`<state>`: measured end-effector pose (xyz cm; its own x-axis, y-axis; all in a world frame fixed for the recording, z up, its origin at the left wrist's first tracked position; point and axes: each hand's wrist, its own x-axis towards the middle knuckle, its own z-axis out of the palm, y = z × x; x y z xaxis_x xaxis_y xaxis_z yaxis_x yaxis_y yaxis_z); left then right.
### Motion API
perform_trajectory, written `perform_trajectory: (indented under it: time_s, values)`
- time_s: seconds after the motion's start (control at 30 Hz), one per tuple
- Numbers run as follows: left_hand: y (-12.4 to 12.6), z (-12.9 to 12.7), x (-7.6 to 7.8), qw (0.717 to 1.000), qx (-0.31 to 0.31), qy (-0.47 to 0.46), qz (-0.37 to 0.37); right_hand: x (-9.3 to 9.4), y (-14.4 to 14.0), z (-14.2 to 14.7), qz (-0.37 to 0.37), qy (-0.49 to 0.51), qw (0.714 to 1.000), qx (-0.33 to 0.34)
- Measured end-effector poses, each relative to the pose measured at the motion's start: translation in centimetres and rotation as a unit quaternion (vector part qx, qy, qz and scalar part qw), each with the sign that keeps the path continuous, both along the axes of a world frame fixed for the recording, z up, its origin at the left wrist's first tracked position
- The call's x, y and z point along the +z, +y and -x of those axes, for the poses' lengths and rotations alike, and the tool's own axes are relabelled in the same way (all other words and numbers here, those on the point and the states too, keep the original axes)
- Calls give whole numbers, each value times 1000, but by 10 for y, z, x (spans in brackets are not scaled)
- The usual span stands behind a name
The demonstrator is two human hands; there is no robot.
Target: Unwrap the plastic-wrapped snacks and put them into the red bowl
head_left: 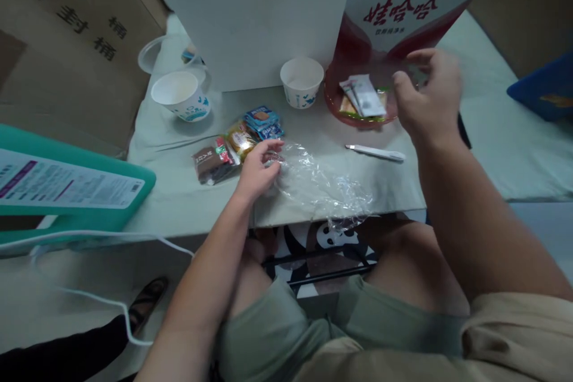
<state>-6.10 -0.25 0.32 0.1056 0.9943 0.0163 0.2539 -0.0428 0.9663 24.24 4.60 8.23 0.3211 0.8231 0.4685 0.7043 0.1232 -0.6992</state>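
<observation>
My left hand is closed on the edge of a crumpled clear plastic bag, which spreads to the right and hangs over the table's front edge. Just beyond it lie small snack packets: blue ones, a yellow one and a brown one. My right hand, slightly blurred, hovers by the right rim of a reddish clear bowl, its thumb and fingers apart and nothing visible between them. In that bowl rest white sachets and a yellow-green packet.
Two white paper cups stand at the back, with a clear plastic lid at far left. A white utility knife lies front right. White boxes wall the back; a green container stands left.
</observation>
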Motion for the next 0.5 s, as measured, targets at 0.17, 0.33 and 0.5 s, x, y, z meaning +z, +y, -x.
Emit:
perform_trajectory:
  time_s: [0.17, 0.33, 0.5]
  values:
    - [1, -1, 0, 997, -51, -55, 14, -28, -95, 62, 65, -42, 955, 287]
    - [-5, -2, 1, 983, -157, -92, -17, -61, -113, 88, 169, -175, 941, 236]
    - [-6, 6, 5, 974, -193, -120, -28, -57, -98, 71, 150, -116, 961, 200]
